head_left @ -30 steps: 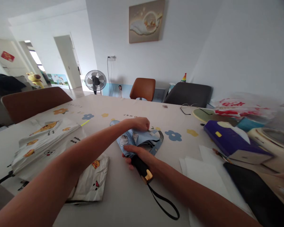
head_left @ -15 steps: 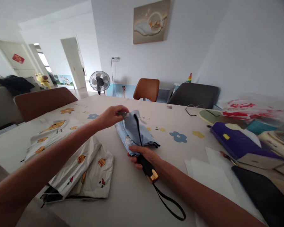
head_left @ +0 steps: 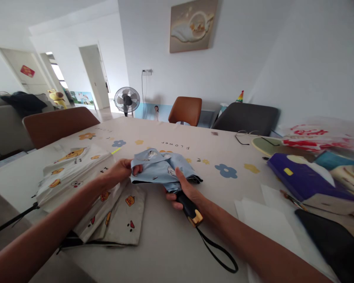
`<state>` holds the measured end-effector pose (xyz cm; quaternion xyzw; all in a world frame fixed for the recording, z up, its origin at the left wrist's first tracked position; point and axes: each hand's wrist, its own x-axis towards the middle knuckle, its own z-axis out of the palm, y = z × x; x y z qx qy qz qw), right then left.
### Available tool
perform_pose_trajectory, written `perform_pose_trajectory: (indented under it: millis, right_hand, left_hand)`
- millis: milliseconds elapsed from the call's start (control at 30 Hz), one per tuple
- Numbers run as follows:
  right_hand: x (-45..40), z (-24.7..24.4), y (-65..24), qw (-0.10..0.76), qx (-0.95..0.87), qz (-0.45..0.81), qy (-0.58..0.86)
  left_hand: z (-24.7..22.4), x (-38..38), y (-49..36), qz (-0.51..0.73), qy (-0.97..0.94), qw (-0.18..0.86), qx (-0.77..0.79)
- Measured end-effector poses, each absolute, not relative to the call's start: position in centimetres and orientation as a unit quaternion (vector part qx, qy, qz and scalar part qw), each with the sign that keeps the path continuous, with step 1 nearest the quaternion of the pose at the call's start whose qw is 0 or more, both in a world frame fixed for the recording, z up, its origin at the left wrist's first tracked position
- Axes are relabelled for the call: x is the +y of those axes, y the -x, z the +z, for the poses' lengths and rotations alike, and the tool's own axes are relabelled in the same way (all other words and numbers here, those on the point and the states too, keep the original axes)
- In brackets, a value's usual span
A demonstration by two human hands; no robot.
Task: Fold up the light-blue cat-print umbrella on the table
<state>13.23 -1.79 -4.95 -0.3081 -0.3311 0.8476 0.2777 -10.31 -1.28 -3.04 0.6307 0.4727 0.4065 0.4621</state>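
A folded light-blue umbrella with black edging lies over the table, its black handle with a gold end pointing toward me. My right hand wraps round the umbrella where cloth meets handle, thumb on the fabric. My left hand pinches the left end of a blue cloth panel and holds it out to the left. Some of its fingers are hidden by the cloth. A black wrist strap hangs from the handle. Under my left forearm lies a spread white umbrella with cartoon prints.
On the right are a purple tissue box, white paper sheets, a black tablet-like slab, eyeglasses and a plastic bag. Chairs stand beyond the white table, with a fan behind.
My left hand has moved left and down, drawing the blue panel out sideways so it now spreads across the umbrella. My right hand keeps its grip near the handle.
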Motion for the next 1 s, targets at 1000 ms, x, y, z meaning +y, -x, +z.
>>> perform_pose_trajectory:
  millis: [1000]
  right_hand:
    - [-2.5, -4.6, -13.2, 0.331, -0.347, 0.798, 0.365]
  left_hand:
    - [-3.0, -2.6, 11.7, 0.367, -0.682, 0.479, 0.413]
